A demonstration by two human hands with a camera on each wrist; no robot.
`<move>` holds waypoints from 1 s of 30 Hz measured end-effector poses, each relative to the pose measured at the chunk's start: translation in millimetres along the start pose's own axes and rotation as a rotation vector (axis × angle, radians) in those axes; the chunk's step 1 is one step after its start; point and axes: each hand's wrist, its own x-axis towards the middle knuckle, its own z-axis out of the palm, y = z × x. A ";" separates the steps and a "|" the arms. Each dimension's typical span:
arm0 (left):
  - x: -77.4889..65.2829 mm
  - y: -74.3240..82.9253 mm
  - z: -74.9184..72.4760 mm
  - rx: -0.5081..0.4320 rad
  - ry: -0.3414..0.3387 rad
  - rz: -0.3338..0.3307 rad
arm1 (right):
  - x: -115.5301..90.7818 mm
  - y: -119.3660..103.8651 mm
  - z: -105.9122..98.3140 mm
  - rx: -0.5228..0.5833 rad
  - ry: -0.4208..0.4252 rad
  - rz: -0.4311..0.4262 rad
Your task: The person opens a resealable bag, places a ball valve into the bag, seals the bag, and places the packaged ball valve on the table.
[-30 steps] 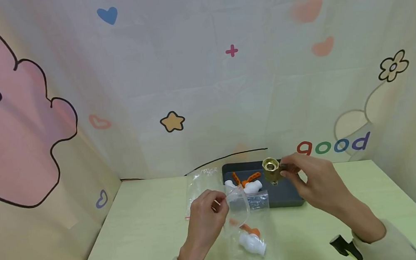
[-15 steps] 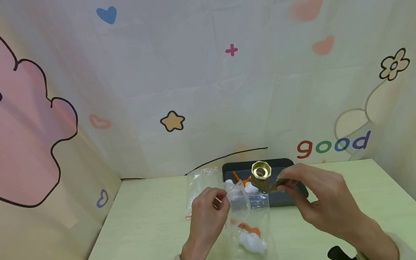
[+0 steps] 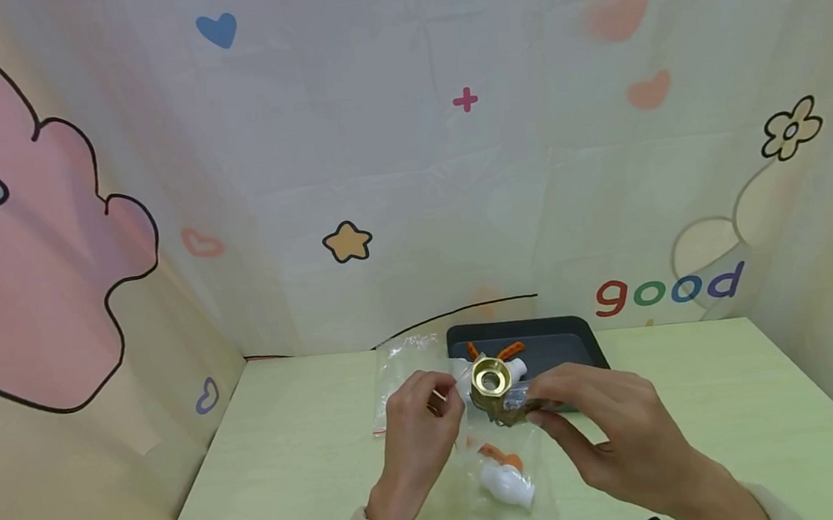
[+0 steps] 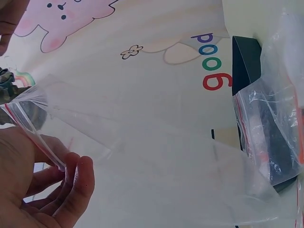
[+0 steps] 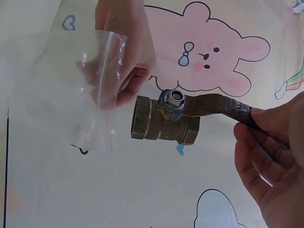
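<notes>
My right hand (image 3: 614, 433) pinches the end of the lever of a brass ball valve (image 3: 491, 377). The valve hangs in the air, its round threaded opening facing the head camera. In the right wrist view the valve body (image 5: 166, 124) is right beside the mouth of a clear zip bag (image 5: 57, 90). My left hand (image 3: 419, 448) pinches that bag by its zip edge, and the bag (image 4: 90, 123) spreads out thin, with nothing visible inside. In the left wrist view, the bag's plastic partly covers the valve.
Behind the hands stands a dark grey tray (image 3: 564, 346), where a white fitting with orange levers (image 3: 511, 351) shows. A white fitting with an orange lever (image 3: 508, 484) lies bagged nearer me. Another clear bag (image 3: 404, 362) lies left of the tray, and a printed curtain (image 3: 408, 169) backs the table.
My right hand has moved left and down with the brass valve, from over the tray to close beside the bag's mouth. My left hand has stayed nearly still, holding the bag.
</notes>
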 end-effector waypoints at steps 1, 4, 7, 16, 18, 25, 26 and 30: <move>0.1 0.2 -0.2 -0.005 0.002 -0.001 | -1.0 1.0 1.9 0.010 -0.002 -0.003; 0.1 0.6 -0.5 -0.018 0.001 -0.007 | -4.4 4.5 6.9 0.020 -0.008 -0.002; 0.0 0.8 -0.6 -0.033 0.001 -0.017 | -7.9 8.1 10.9 0.003 -0.017 0.012; 0.4 3.7 -0.2 -0.112 0.040 -0.024 | -17.4 17.0 21.3 -0.007 -0.063 0.084; 0.3 5.1 0.1 -0.129 0.051 -0.022 | -20.0 18.6 23.6 0.003 -0.081 0.110; -1.0 11.1 1.6 -0.178 0.034 -0.045 | -26.6 24.3 33.8 0.023 -0.130 0.205; -1.5 12.0 1.6 -0.178 0.026 -0.052 | -27.5 24.9 35.3 0.027 -0.133 0.222; -2.8 15.4 0.4 -0.173 -0.003 -0.085 | -31.6 27.2 41.7 0.021 -0.129 0.271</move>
